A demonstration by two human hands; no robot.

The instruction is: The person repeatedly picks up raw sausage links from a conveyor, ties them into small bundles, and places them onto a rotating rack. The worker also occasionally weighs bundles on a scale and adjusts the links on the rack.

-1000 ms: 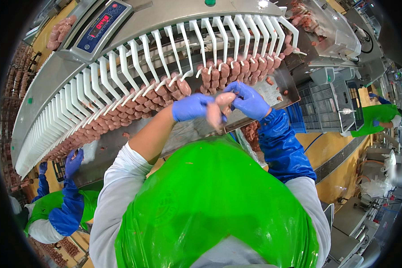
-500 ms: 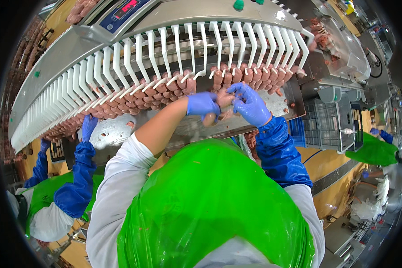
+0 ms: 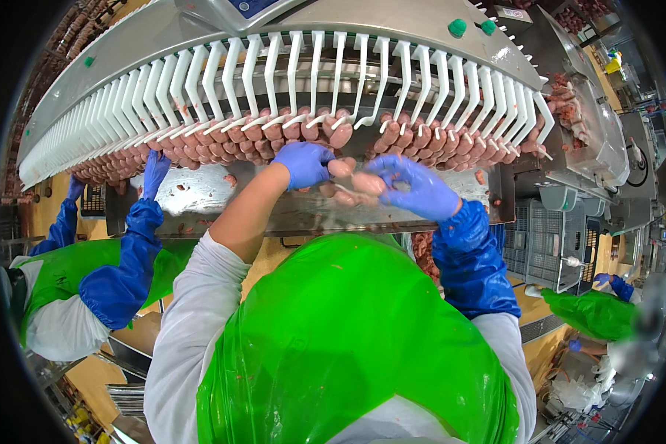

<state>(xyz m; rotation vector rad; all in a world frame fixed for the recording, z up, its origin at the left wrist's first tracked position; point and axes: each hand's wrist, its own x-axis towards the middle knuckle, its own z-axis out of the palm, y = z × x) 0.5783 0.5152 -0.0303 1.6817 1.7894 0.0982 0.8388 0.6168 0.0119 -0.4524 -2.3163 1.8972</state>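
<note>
My left hand (image 3: 303, 164), in a blue glove, is closed on one end of a short string of pink sausage links (image 3: 368, 183). My right hand (image 3: 418, 186), gloved in blue too, pinches the links from the other side; its fingertips are blurred by motion. The links stretch between both hands, with some dangling below. Just above them runs a curved row of white plastic hooks (image 3: 317, 81), from which bunches of linked sausages (image 3: 222, 142) hang to the left and more hanging sausages (image 3: 451, 145) to the right. A gap separates the two groups above my hands.
Below the hooks lies a metal tray (image 3: 274, 216) with meat scraps on it. At left a co-worker's gloved hand (image 3: 155, 174) touches the hanging sausages. Grey crates (image 3: 551, 240) stand at right, beneath a clear bin (image 3: 603, 140). Another person in a green apron (image 3: 588, 312) is farther right.
My hands have moved apart, and the links between them now show more fully. The hook row sits differently in view, with the gap shifted to the right.
</note>
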